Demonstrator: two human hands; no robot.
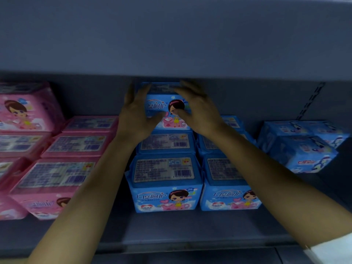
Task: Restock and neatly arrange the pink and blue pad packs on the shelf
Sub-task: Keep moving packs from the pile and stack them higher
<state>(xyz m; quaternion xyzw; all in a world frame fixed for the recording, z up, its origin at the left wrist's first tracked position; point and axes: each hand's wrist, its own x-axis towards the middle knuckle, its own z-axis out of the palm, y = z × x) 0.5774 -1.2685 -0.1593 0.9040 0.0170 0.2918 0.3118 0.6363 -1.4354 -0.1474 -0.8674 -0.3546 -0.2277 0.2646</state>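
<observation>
Both hands hold one blue pack (162, 104) in the middle of the frame: the left hand (137, 117) wraps round its left side and the right hand (200, 111) curls over its top right corner, thumbs on the front. The pack sits high at the back of the shelf (171, 229), on top of the blue stack (164, 141), so this looks like the putting-in step. Next it likely needs a gentle push to sit straight, then letting go; the pink packs (76, 143) at the left look a bit crooked too.
</observation>
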